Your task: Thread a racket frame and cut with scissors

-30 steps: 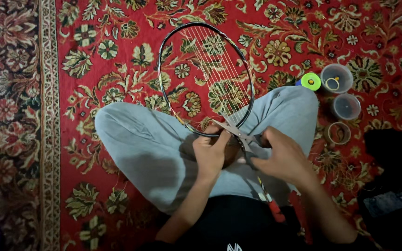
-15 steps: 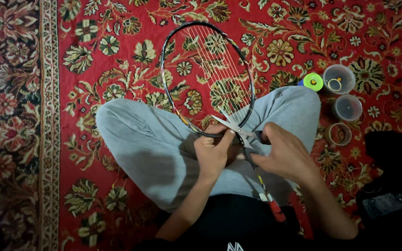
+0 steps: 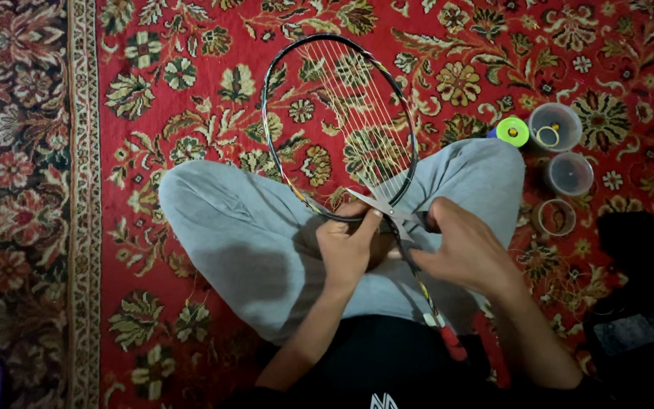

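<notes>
Both hands were occupied: the badminton racket [image 3: 340, 129] was gripped at its throat, steadied across the lap, by the left hand [image 3: 350, 246], while scissors [image 3: 387, 212] with blades parted at the strings were held closed-fingered in the right hand [image 3: 467, 246]

Red flowered carpet [image 3: 191, 113] with a patterned border along the left edge. Toward the right edge: green tape roll [image 3: 512, 131], two clear plastic cups [image 3: 555, 126] [image 3: 569, 174], a clear ring [image 3: 554, 216], a black bag [image 3: 641, 303].

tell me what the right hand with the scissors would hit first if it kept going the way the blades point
Probably the racket: the right hand aims the scissors up-left, tips already at the lower strings by the frame. Depth is unclear, so contact is uncertain.
</notes>
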